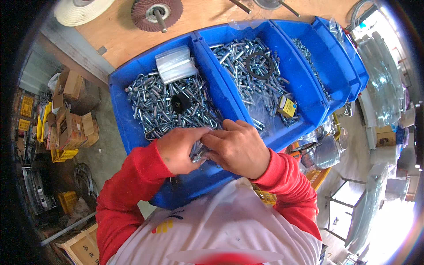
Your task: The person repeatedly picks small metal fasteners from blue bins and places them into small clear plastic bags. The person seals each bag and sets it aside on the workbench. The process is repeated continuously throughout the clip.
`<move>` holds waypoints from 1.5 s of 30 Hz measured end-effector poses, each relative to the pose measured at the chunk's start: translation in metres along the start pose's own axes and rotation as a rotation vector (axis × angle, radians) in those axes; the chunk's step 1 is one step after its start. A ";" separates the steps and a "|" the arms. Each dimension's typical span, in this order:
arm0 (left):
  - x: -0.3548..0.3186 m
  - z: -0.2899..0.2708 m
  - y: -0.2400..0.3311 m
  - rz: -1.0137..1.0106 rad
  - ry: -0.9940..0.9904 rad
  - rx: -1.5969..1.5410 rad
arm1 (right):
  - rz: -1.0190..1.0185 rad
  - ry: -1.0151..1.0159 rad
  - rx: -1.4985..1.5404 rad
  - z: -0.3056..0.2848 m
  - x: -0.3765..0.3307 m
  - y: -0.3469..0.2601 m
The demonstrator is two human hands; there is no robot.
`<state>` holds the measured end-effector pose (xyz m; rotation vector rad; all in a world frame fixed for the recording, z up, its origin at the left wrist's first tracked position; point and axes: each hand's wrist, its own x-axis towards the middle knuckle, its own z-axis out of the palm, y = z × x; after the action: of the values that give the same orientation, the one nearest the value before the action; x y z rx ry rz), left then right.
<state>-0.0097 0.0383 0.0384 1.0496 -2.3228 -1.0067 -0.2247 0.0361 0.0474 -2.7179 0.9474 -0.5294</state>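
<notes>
Silvery metal fasteners point(197, 153), slim & shiny, poke out btwn my hands, which are together: L hand point(174, 148) curls round them, R hand point(238, 148) bends its fingers in over the top. R fingertips are hidden, so can't tell if they grip too. Step in hand, I'd say: working a few pcs w/ both hands. Next move prob. calls for a steady L hold & fine R fingertip work on single pcs.

Right under & around the hands: open blue plastic bin point(121, 117). Just beyond them, inside it, a heap of silvery metal bolts point(152, 104) w/ a small round black disc point(179, 104) & a whitish, shiny block-shaped bundle point(176, 65). Beyond R hand, to its right: small yellow cardboard box point(288, 107), then flat black ring point(250, 70). Farthest ahead: reddish-brown flap disc point(142, 17) on pale plywood bench point(198, 17).
</notes>
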 end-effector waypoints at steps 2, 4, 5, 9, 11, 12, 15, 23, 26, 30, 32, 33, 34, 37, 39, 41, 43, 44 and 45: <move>0.000 -0.001 0.007 -0.099 -0.066 -0.003 | -0.091 0.028 0.001 0.005 -0.004 0.003; -0.002 -0.004 0.013 -0.175 -0.119 -0.004 | -0.178 0.014 0.021 0.009 -0.008 0.009; -0.005 -0.004 0.016 -0.203 -0.145 -0.012 | -0.211 -0.018 0.042 0.011 -0.009 0.011; -0.010 0.005 0.020 -0.202 -0.164 0.001 | -0.283 -0.004 0.000 0.017 -0.013 0.012; -0.011 0.010 0.019 -0.216 -0.141 -0.001 | -0.266 -0.018 -0.073 0.015 -0.015 0.010; -0.012 0.012 0.020 -0.240 -0.138 -0.002 | -0.241 -0.038 -0.100 0.012 -0.017 0.009; -0.012 0.011 0.026 -0.143 -0.054 0.057 | -0.232 -0.025 -0.097 -0.001 -0.018 0.008; 0.018 0.002 0.034 -0.423 -0.133 -0.037 | -0.133 0.674 0.280 -0.049 -0.077 0.081; 0.027 0.004 0.037 -0.491 -0.030 -0.169 | 0.458 1.025 0.239 -0.094 -0.157 0.170; 0.028 -0.011 0.032 -0.478 0.030 -0.175 | 1.023 0.700 0.030 -0.127 -0.229 0.297; 0.029 -0.011 0.023 -0.512 0.057 -0.196 | 1.033 0.027 -0.101 -0.116 -0.231 0.339; 0.029 -0.009 0.018 -0.529 0.090 -0.218 | 0.928 -0.011 -0.133 -0.103 -0.226 0.354; 0.029 -0.008 0.013 -0.557 0.101 -0.219 | 0.899 -0.083 -0.194 -0.082 -0.216 0.362; 0.028 -0.003 -0.003 -0.642 0.119 -0.223 | 0.947 -0.119 -0.248 -0.054 -0.202 0.393; 0.027 -0.004 -0.014 -0.704 0.135 -0.231 | 0.976 0.005 -0.370 -0.042 -0.199 0.404; 0.025 -0.004 -0.021 -0.705 0.173 -0.236 | 0.941 -0.061 -0.325 -0.037 -0.201 0.406; 0.022 -0.004 -0.026 -0.678 0.189 -0.232 | 0.853 0.021 -0.288 -0.039 -0.205 0.402; 0.021 -0.004 -0.027 -0.657 0.184 -0.230 | 0.797 0.147 -0.207 -0.041 -0.206 0.398; 0.021 -0.004 -0.028 -0.637 0.179 -0.226 | 0.734 0.260 -0.108 -0.044 -0.209 0.393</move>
<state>-0.0070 0.0077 0.0210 1.7462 -1.7040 -1.2922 -0.6135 -0.1378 -0.0905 -2.1628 1.9536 -0.6841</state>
